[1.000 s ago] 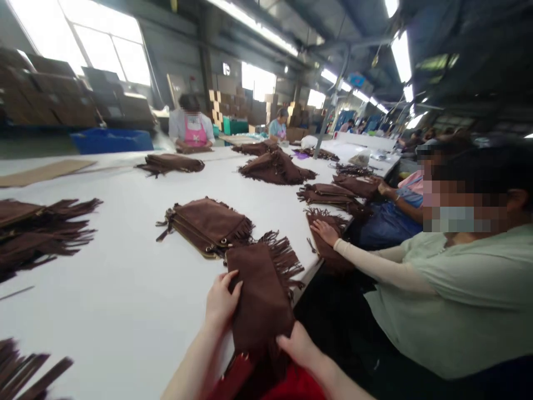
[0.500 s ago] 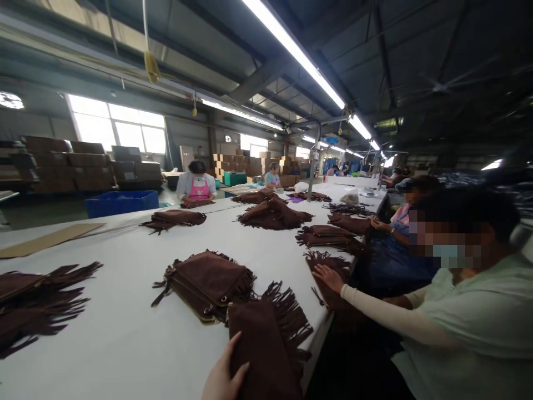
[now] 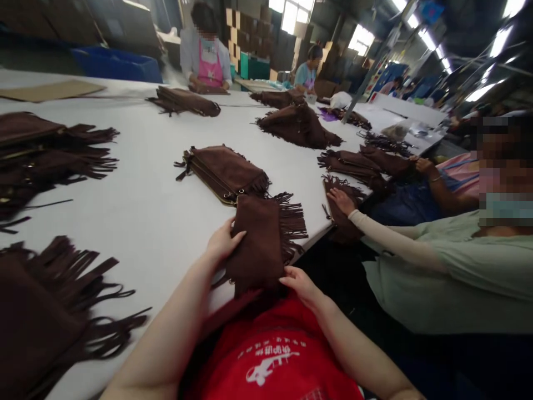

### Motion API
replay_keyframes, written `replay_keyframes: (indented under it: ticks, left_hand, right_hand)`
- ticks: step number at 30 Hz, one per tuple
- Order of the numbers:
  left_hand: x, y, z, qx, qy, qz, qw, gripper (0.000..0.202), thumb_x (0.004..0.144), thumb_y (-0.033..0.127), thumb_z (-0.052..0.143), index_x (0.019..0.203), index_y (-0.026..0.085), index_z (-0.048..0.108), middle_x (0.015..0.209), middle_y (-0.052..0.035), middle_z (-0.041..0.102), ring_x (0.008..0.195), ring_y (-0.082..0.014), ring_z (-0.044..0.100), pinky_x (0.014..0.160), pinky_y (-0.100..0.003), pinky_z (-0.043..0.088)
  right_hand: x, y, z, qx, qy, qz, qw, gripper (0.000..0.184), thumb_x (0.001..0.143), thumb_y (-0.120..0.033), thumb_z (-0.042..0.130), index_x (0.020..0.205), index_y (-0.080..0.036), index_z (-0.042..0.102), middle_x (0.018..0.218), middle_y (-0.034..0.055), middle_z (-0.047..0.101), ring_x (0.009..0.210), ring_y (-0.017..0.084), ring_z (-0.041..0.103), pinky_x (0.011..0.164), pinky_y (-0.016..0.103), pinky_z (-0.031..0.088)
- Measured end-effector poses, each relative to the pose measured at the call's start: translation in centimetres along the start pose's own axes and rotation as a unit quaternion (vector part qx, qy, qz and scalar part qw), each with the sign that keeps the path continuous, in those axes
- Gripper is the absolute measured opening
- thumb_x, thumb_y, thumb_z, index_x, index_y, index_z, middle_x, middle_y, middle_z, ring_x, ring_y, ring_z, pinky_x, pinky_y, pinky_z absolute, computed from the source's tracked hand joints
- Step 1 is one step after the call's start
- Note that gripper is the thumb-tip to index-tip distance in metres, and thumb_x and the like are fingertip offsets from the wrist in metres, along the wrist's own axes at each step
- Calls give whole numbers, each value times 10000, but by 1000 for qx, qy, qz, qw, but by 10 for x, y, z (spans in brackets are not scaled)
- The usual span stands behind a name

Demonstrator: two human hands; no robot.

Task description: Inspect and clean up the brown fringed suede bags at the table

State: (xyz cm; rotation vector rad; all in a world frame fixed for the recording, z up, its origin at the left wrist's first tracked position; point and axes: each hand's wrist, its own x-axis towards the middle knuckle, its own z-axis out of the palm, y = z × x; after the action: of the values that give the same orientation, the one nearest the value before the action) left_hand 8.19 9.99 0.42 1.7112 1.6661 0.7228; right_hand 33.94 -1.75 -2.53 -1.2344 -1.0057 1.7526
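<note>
Since 0.5 s ago the view has tipped down: the ceiling has left the frame, and the right hand point(image 3: 302, 286) and a red shirt point(image 3: 275, 350) are back in it. The left hand has stayed on the same work piece.

White table point(image 3: 158, 222): fills the left and centre and runs away to the far right.

Fringe pile point(image 3: 45, 311): dark brown, on the table's near left corner, strips splayed toward the centre.

Second fringed pile point(image 3: 45, 150): on the table's left side, further back.

Stack of brown bags point(image 3: 225, 172): mid-table, metal fittings showing along its near edge.

Fringed pouch point(image 3: 260, 241): brown suede, lying flat at the table's near edge, its far end touching the stack, its lower end overhanging the edge toward the shirt. Fringe runs down its right side.

Co-worker's hand point(image 3: 341, 200): flat on another fringed piece at the table's right edge.

Left hand point(image 3: 222, 244): fingers curled together over the pouch's left edge, clamped on it.

Right hand: fingertips touch the pouch's lower right corner; cannot tell whether they pinch it.
</note>
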Motion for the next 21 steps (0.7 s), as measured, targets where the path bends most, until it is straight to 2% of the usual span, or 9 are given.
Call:
replay_keyframes:
  ticks: [2,4,6,10,14,17,19,21]
  left_hand:
    - [0,-3,0,-10,-8,5,1000,602,833,415,621,1385,237,460,1138,-81,706,1000,-229,674,894,-348,509]
    - [0,-4,-1,-20,-16,5,1000,611,833,418,627,1392,244,454,1119,-74,712,983,-226,678,889,-343,508]
    - [0,-5,-2,-28,-20,3,999,635,825,418,640,1403,244,443,1110,-75,713,983,-231,677,886,-340,507]
    - [3,-6,-2,-27,-26,6,999,641,830,404,630,1417,246,424,1129,-75,703,1023,-233,663,885,-331,500]
    - [4,-7,-1,-26,-29,12,999,640,828,397,631,1415,243,428,1125,-72,706,1017,-232,664,879,-325,498]
    - [4,-8,-1,-36,-19,14,999,644,816,400,649,1405,239,445,1087,-70,718,961,-230,678,859,-326,501]
    - [4,-9,-1,-40,-14,13,999,646,809,405,657,1399,237,454,1070,-70,722,944,-229,680,856,-328,502]
    - [4,-10,0,-39,-17,11,999,647,806,407,658,1397,233,458,1066,-71,722,951,-231,678,859,-328,501]
  right_hand:
    - [7,11,4,-33,24,20,999,201,651,-275,699,811,-154,715,758,40,739,693,185,675,723,309,525]
    - [9,26,-3,-105,47,32,993,114,664,-238,630,702,-150,690,637,19,704,588,155,632,621,261,495]
    - [7,41,-19,-193,75,61,976,134,682,-196,561,700,-152,686,588,8,685,532,136,602,560,231,461]
    - [-1,56,-54,-336,145,144,919,219,723,-132,476,741,-151,694,611,22,701,494,129,590,503,216,421]
    - [-2,48,-82,-395,187,138,889,203,737,-121,500,710,-162,697,628,45,706,563,156,626,548,234,425]
    - [-1,37,-100,-437,221,116,864,138,721,-133,568,674,-176,690,670,70,711,708,205,669,650,267,448]
    - [-1,29,-109,-454,237,103,853,117,708,-133,589,640,-172,676,719,98,716,793,239,676,713,299,459]
    - [-1,22,-111,-459,242,89,850,118,703,-125,582,719,-167,692,810,104,728,843,238,675,751,308,472]
